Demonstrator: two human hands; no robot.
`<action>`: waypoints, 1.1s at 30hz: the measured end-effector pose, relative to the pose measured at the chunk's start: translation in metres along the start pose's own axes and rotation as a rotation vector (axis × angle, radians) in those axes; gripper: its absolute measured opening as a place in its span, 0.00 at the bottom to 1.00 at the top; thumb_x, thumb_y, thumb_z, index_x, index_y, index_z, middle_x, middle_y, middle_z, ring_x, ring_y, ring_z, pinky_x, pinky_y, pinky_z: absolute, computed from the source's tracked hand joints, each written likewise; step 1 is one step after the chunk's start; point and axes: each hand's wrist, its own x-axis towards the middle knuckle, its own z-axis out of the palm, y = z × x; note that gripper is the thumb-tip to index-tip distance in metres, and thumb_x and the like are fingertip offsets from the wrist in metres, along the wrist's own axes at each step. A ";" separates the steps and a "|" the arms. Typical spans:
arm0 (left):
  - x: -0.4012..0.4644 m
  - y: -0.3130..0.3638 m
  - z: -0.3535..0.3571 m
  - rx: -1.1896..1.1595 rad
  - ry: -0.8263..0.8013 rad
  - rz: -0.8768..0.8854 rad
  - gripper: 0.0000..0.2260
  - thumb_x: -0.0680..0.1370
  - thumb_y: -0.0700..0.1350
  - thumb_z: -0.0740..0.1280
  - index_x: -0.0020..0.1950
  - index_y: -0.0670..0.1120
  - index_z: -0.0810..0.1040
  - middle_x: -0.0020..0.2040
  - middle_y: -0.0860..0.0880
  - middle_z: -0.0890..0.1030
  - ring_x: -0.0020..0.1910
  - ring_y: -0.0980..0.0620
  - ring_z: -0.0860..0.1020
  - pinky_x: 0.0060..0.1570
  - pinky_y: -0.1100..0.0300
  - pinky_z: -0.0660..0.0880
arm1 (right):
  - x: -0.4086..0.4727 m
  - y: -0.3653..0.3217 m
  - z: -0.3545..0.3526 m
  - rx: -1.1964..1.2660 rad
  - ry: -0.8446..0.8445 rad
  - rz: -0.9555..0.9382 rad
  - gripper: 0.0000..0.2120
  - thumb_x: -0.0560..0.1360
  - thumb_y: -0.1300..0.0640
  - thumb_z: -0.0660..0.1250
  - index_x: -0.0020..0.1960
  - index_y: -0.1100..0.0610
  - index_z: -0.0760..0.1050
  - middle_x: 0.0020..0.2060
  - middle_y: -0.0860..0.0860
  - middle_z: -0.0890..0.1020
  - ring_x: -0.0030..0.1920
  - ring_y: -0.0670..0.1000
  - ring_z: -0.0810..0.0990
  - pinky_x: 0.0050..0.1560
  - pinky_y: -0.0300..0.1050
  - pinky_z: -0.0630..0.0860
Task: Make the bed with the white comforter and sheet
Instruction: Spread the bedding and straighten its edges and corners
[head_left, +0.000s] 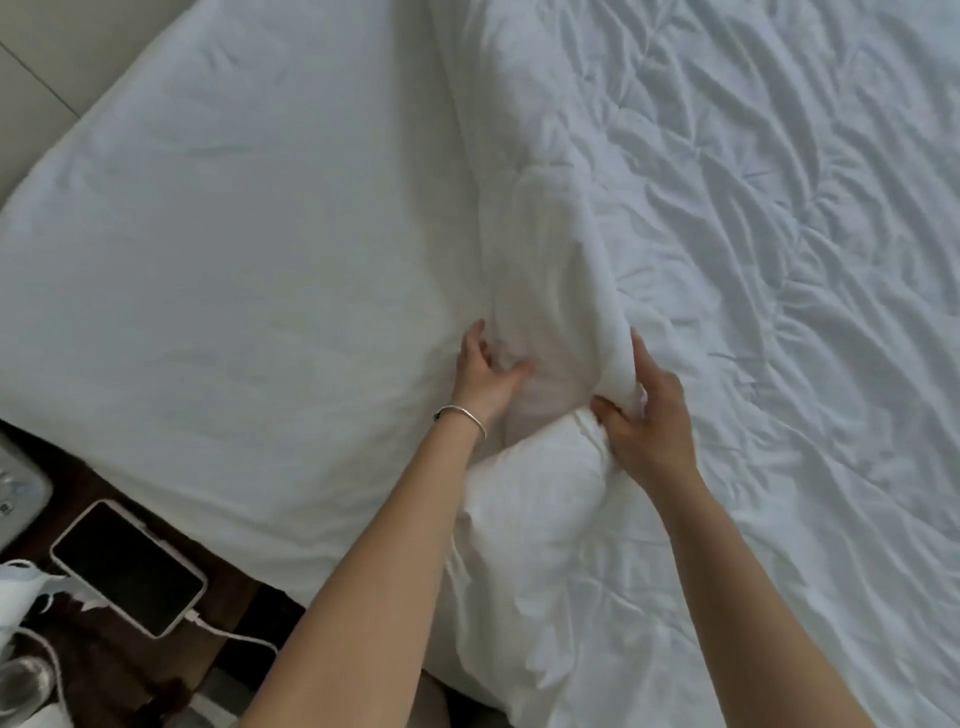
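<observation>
Inspecting the bed, we find one white comforter (727, 260) lying crumpled over the right half of the mattress, its surface heavily creased. Its left edge is rolled back into one thick fold that runs from the top of the view down toward the two hands. One white sheet (234, 234) covers the left half of the mattress, smooth apart from light wrinkles, and meets the comforter's rolled edge along the middle of the bed.

We count two hands, both on the rolled fold. The left hand (485, 376) has its fingers (475, 335) spread and partly curled against the left side of the fold, thumb pressing into the cloth; we cannot tell whether it has a firm hold. It wears one thin metal bracelet (462, 415) at the wrist. The right hand (649, 421) grips the bunched end of the fold, thumb under the cloth and fingers wrapped over it.

At the lower left we note one dark wooden counter (104, 478) just beside the bed. On it lies one phone (127, 566), screen dark and face up, with one white cable (234, 631) plugged into its near end. One clear glass (23, 686) stands at the bottom left corner, partly cut off by the edge of the view.
</observation>
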 end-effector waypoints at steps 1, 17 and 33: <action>-0.002 -0.003 0.012 0.066 -0.034 0.003 0.46 0.68 0.47 0.79 0.77 0.47 0.54 0.73 0.46 0.61 0.69 0.51 0.66 0.71 0.59 0.62 | 0.002 0.006 -0.002 -0.124 -0.008 0.009 0.41 0.73 0.51 0.71 0.76 0.33 0.50 0.67 0.46 0.68 0.62 0.47 0.73 0.52 0.43 0.73; -0.107 0.039 -0.065 0.561 0.609 0.550 0.37 0.66 0.31 0.62 0.71 0.60 0.70 0.54 0.48 0.75 0.50 0.45 0.76 0.43 0.54 0.75 | -0.024 -0.039 0.003 -0.235 -0.275 -0.263 0.36 0.70 0.41 0.73 0.74 0.40 0.62 0.75 0.44 0.52 0.69 0.44 0.64 0.62 0.42 0.70; -0.014 -0.042 -0.284 0.495 0.325 -0.006 0.26 0.74 0.56 0.71 0.70 0.53 0.70 0.55 0.47 0.77 0.56 0.45 0.77 0.51 0.61 0.73 | 0.016 -0.218 0.211 -0.430 -0.118 -0.981 0.22 0.78 0.45 0.63 0.69 0.52 0.72 0.73 0.52 0.69 0.74 0.56 0.63 0.71 0.53 0.59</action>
